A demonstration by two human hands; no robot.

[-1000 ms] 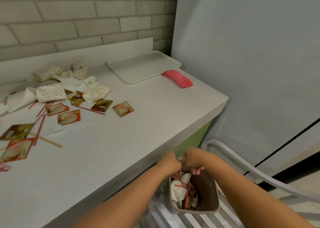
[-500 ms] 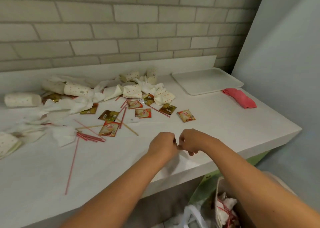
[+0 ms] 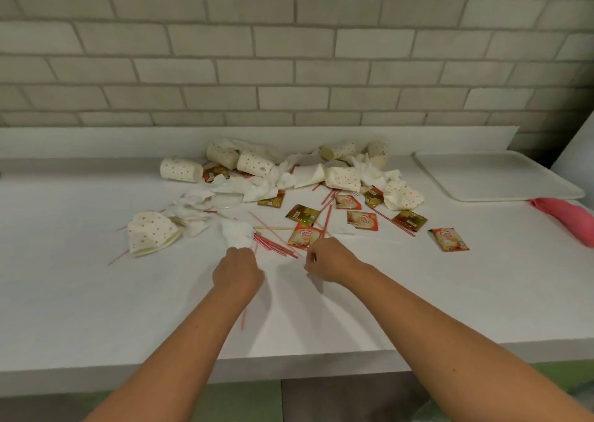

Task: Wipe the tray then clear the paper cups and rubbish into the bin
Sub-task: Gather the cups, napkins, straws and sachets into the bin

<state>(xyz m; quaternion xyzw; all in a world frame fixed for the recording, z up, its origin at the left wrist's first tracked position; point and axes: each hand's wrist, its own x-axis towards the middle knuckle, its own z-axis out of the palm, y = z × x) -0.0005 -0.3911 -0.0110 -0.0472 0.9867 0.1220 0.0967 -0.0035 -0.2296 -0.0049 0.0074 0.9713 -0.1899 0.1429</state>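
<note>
Tabletop [image 3: 96, 309]: white, set against a brick wall [image 3: 289, 52].

Tray [image 3: 495, 177]: white, lying flat at the far right of the tabletop. A pink cloth [image 3: 565, 216] lies just beside its near edge.

Paper cups [image 3: 181, 170]: spotted, lying on their sides in a heap at the back centre, mixed with crumpled tissue [image 3: 257, 192]. One crushed cup [image 3: 151, 237] lies apart at the near left.

Sachets [image 3: 362, 220] and red straws [image 3: 276, 246]: scattered in front of the heap.

Left hand [image 3: 238, 274]: back toward the camera, fingers curled under, at the near edge of a tissue wad [image 3: 238, 233] and the straw bundle. One straw runs out from beneath it toward the person. Cannot tell whether it grips anything.

Right hand [image 3: 331, 262]: fingers curled, thumb and fingertip drawn together, just short of a sachet. Cannot tell whether it pinches anything.
</note>
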